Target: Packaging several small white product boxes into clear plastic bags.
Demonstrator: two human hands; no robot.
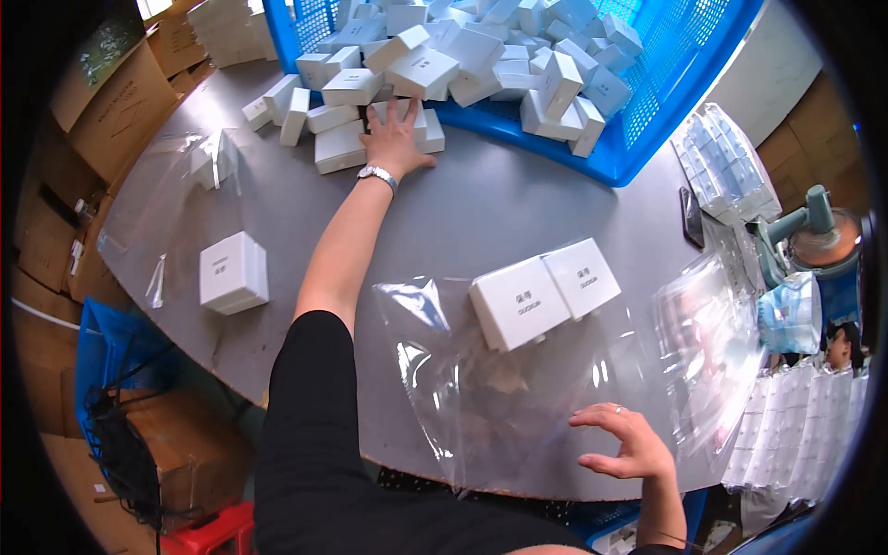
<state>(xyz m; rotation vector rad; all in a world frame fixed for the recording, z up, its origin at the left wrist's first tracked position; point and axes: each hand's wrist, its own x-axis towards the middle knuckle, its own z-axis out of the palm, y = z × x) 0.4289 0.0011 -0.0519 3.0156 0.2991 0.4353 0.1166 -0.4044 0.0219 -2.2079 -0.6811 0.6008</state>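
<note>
My left hand (392,143) reaches far across the table, fingers spread on top of small white boxes (340,148) beside the blue basket. My right hand (631,444) hovers over the near right part of the table, thumb and fingers apart with nothing between them. Ahead of it, two white box stacks (521,301) with dark print on top stand side by side at the mouth of a clear plastic bag (499,398), which lies flat toward me. Another white box stack (233,272) stands alone at the left.
A blue basket (638,139) heaped with white boxes is tipped toward me at the back. Clear plastic bags (708,342) lie at the right, near a dark phone (691,217) and a grey-green tape dispenser (805,227). Wrapped box packs (726,166) lie at the far right.
</note>
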